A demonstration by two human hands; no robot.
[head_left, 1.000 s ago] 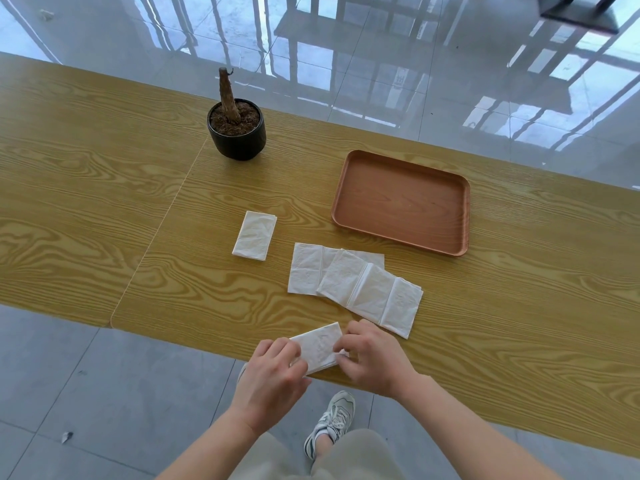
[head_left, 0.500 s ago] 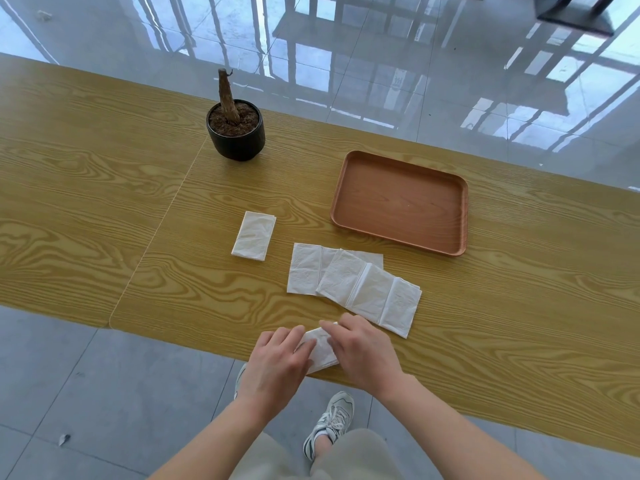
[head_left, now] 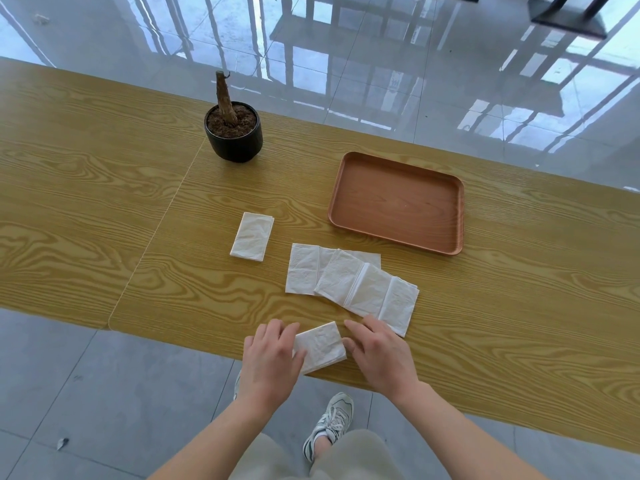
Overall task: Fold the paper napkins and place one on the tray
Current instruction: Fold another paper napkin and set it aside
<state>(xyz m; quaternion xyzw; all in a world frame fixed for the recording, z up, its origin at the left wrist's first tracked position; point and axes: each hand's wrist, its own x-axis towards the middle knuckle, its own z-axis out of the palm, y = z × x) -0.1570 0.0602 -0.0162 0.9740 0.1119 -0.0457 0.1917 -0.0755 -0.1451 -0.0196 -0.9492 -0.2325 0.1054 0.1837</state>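
A small folded white napkin (head_left: 322, 346) lies at the table's near edge between my two hands. My left hand (head_left: 272, 362) rests flat on its left end with straight fingers. My right hand (head_left: 379, 355) touches its right edge, fingers relaxed. Two unfolded napkins (head_left: 363, 289) overlap just beyond it, creased into panels. Another folded napkin (head_left: 252, 236) lies apart to the left. The brown wooden tray (head_left: 396, 202) sits empty at the far right of the napkins.
A black pot with a bare plant stump (head_left: 232, 131) stands at the back left of the tray. A seam (head_left: 159, 230) runs across the wooden tabletop left of the napkins. My shoe and grey floor tiles show below the table edge.
My right hand folded the napkin's right end over to the left, making it shorter. Both hands then drew apart, uncovering the folded napkin between them.
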